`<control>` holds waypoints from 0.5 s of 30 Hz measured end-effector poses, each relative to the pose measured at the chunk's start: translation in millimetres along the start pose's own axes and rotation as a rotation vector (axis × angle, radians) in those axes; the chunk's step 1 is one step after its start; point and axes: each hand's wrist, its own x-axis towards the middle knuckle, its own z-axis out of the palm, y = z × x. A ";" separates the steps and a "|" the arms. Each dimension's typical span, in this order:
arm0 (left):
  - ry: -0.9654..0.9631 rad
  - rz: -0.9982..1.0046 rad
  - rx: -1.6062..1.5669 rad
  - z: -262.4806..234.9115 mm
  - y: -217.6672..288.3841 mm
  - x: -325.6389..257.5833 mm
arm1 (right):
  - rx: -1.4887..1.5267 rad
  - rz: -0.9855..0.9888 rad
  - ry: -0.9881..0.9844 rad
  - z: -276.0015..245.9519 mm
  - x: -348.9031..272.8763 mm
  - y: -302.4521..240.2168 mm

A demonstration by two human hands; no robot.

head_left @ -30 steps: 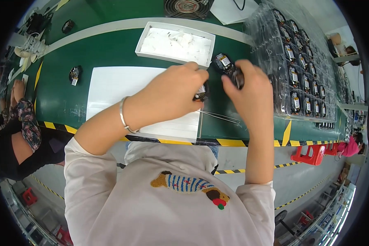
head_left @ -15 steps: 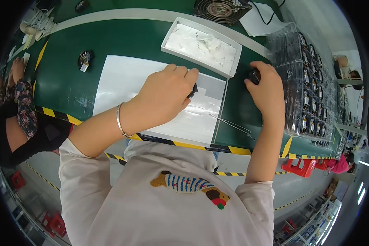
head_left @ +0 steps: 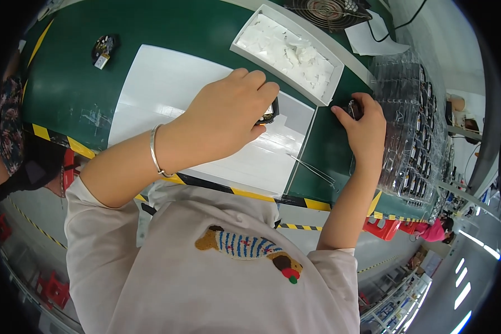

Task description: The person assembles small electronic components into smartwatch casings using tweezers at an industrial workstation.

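Above the white sheet point(head_left: 156, 92), my left hand point(head_left: 225, 117) is closed on a small black electronic device point(head_left: 270, 112); a light-coloured part shows inside its dark housing. Most of the device is hidden behind my fingers. Further right, over the green table beside the stacked trays, my right hand point(head_left: 366, 131) grips a second small black device point(head_left: 354, 109) between thumb and fingers. A pair of metal tweezers point(head_left: 313, 170) lies between my hands, across the sheet's right edge.
A white box point(head_left: 286, 71) of white scraps stands behind the sheet. Clear plastic trays point(head_left: 398, 131) with several black devices are stacked at right. A round black device point(head_left: 102, 49) sits far left. A fan point(head_left: 328, 12) and white paper point(head_left: 373, 38) are at the back.
The whole view has shifted and turned. My left hand has tilted its device, so more of its inside shows. The device in my right hand is also more exposed.
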 end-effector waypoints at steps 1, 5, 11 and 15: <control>-0.002 0.007 -0.014 0.4 -0.7 -0.1 | -0.055 0.040 -0.039 0.5 -0.9 -2.2; 0.033 0.037 -0.042 4.9 -6.5 -2.4 | -0.052 0.084 -0.111 -4.9 1.9 -3.2; 0.071 0.072 -0.058 7.2 -7.2 -3.2 | -0.032 -0.030 -0.062 -19.2 -5.2 3.7; 0.051 0.056 -0.056 4.1 -3.6 -2.5 | -0.093 0.005 -0.214 -13.3 -5.8 6.7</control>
